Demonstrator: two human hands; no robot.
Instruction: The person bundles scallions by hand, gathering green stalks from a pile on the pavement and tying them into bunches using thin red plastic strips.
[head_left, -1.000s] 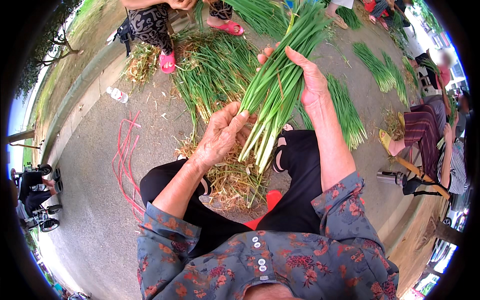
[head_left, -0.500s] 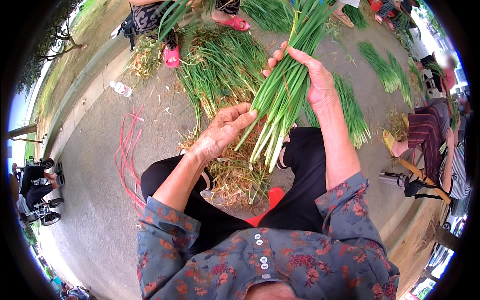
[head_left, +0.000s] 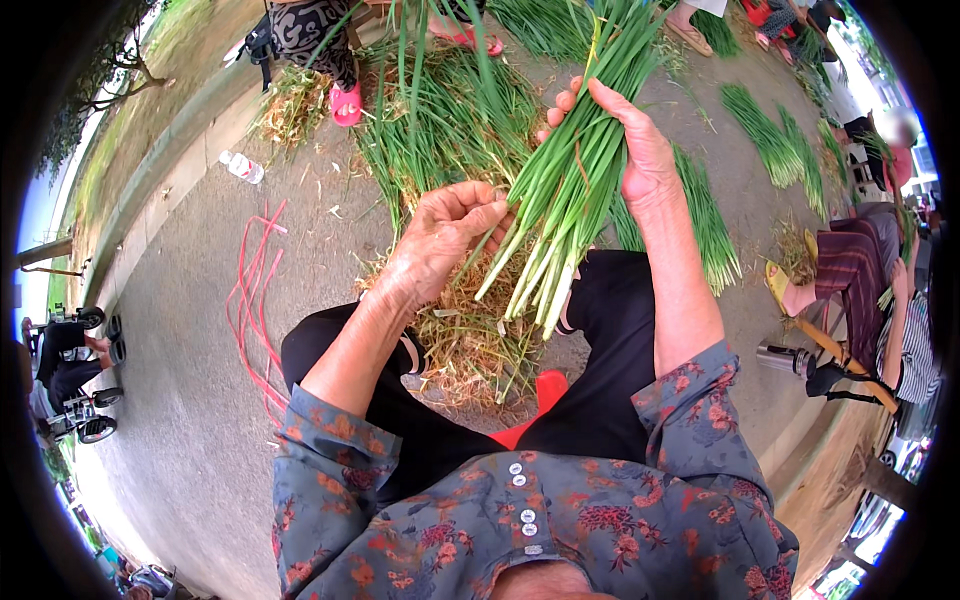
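— Scallions (head_left: 575, 190) are sitting in a bunch inside the right hand (head_left: 645, 160), clamped, white ends pointing down over the lap.

— And the left hand (head_left: 445, 235)?

— Fingers curled, pinching at the stalks. Trimmings (head_left: 470, 345) are piling below; a big loose heap (head_left: 450, 110) is waiting, so probably much is left.

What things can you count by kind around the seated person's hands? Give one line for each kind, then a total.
Bunch of green onions held in the right hand: 1
Bunches laid out on the ground at right: 3
Clear plastic bottle: 1
Pink sandal: 1
Total: 6
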